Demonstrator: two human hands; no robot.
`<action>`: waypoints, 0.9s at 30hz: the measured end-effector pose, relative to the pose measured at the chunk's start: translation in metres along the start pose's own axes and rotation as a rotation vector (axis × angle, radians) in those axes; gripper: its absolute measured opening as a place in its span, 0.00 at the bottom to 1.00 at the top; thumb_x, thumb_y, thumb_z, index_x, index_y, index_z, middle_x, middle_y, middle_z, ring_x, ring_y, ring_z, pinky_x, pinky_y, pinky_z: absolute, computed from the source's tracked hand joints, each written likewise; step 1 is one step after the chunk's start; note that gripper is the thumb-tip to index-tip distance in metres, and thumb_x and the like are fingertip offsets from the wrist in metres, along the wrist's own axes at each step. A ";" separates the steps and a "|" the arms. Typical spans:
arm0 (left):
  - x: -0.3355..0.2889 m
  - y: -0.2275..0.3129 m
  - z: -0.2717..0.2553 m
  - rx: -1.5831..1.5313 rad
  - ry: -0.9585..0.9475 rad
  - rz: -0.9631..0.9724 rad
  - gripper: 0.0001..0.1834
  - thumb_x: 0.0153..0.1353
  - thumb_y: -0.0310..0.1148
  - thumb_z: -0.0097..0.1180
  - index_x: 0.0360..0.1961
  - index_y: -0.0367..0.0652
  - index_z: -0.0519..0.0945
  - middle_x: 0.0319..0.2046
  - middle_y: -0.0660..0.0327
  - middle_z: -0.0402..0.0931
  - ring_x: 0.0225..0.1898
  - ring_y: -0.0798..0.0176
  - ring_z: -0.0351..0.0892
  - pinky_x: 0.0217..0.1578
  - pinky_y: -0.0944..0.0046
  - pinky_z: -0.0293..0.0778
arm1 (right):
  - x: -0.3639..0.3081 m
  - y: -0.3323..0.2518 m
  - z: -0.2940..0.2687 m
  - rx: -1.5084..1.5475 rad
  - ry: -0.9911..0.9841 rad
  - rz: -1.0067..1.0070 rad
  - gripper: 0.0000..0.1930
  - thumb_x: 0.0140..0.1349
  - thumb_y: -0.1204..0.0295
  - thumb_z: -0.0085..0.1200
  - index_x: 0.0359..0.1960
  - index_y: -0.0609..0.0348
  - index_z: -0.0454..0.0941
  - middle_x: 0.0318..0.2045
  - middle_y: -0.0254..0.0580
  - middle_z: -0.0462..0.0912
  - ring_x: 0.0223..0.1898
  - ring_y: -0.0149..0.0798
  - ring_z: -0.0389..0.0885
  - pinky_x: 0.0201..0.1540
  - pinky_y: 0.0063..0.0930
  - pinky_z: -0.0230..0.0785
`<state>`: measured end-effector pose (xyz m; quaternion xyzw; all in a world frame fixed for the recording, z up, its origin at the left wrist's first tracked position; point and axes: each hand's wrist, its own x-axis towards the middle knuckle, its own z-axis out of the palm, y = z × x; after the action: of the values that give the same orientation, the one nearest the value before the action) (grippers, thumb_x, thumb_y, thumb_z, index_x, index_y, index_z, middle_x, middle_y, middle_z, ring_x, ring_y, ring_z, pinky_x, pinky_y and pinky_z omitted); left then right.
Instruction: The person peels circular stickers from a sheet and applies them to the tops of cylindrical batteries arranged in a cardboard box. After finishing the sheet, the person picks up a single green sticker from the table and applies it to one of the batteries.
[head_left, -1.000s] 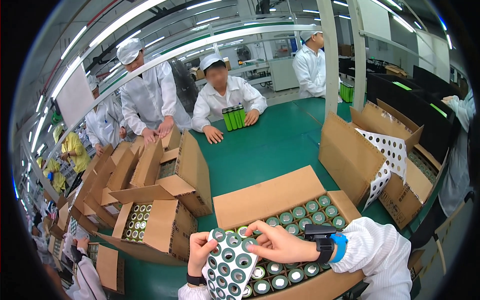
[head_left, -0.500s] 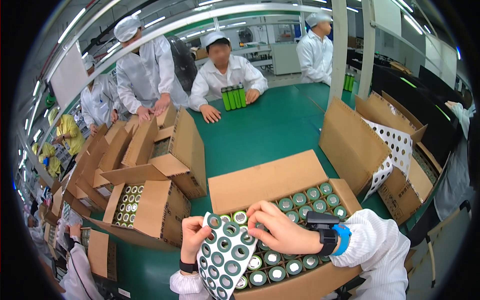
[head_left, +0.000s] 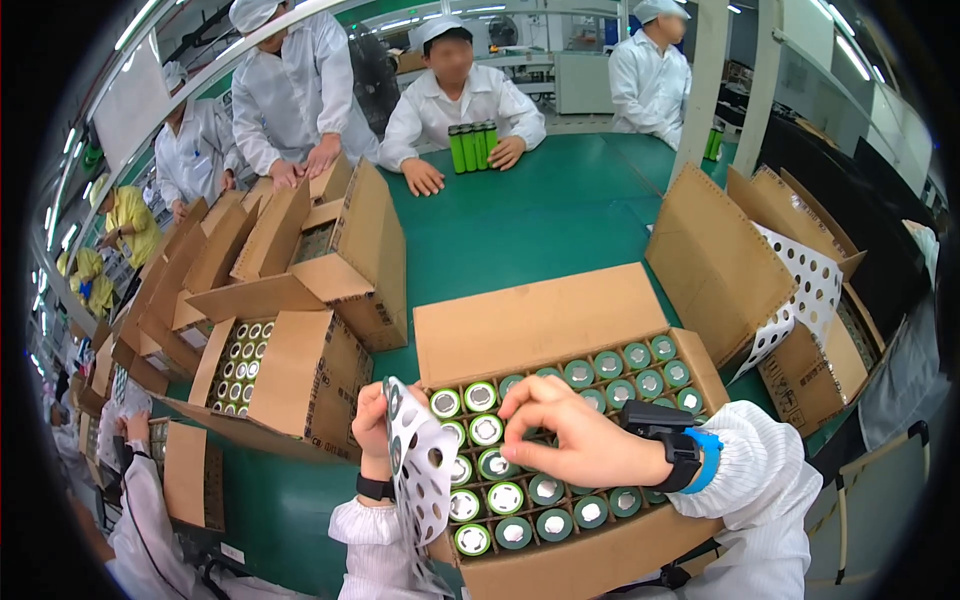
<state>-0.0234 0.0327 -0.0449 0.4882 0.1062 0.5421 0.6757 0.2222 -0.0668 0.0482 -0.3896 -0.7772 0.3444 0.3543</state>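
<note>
A cardboard box [head_left: 590,565] before me holds rows of cylindrical battery cells [head_left: 503,497] in a cardboard grid. Toward the left the cell tops have bright green rims; most others carry dark green rings. My left hand [head_left: 371,420] grips the upper edge of a white sticker sheet [head_left: 428,455], which hangs curled beside the box's left side, with round holes and some dark green rings on it. Over the cells, my right hand [head_left: 575,435] is closed in a pinch near the left columns. Whatever its fingertips hold, if anything, is hidden.
An open carton of cells [head_left: 290,375] stands to the left, with more cartons [head_left: 365,260] behind. At right are further cartons [head_left: 720,265] and a punched white sheet [head_left: 800,290]. Across the green table [head_left: 520,225], a co-worker [head_left: 460,100] sits by upright green battery packs [head_left: 472,148].
The sticker sheet has swung left and curled away, uncovering the left columns of cells. My right hand's fingertips have moved from the sheet's edge to above the cells. The view has tilted down slightly.
</note>
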 end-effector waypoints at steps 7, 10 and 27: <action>0.005 -0.001 0.006 -0.095 0.049 0.007 0.21 0.51 0.39 0.45 0.20 0.26 0.74 0.21 0.43 0.75 0.17 0.61 0.69 0.23 0.66 0.67 | -0.004 0.005 0.015 -0.097 -0.203 0.044 0.08 0.57 0.69 0.53 0.25 0.59 0.73 0.46 0.42 0.66 0.50 0.46 0.57 0.55 0.37 0.49; 0.004 -0.002 0.006 -0.065 0.061 0.034 0.19 0.51 0.38 0.46 0.19 0.28 0.73 0.20 0.46 0.76 0.18 0.60 0.73 0.31 0.66 0.73 | -0.004 0.004 0.019 -0.107 -0.175 0.022 0.07 0.55 0.71 0.51 0.23 0.61 0.73 0.44 0.43 0.67 0.48 0.46 0.58 0.52 0.37 0.51; 0.003 -0.004 0.005 -0.086 0.099 0.009 0.18 0.50 0.38 0.45 0.21 0.28 0.73 0.20 0.48 0.76 0.19 0.60 0.75 0.33 0.64 0.75 | -0.006 0.004 0.021 -0.150 -0.175 -0.003 0.07 0.53 0.71 0.55 0.22 0.58 0.72 0.45 0.43 0.66 0.48 0.47 0.59 0.52 0.39 0.50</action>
<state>-0.0164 0.0327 -0.0440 0.4318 0.1141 0.5726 0.6875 0.2094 -0.0756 0.0329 -0.3822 -0.8294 0.3171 0.2557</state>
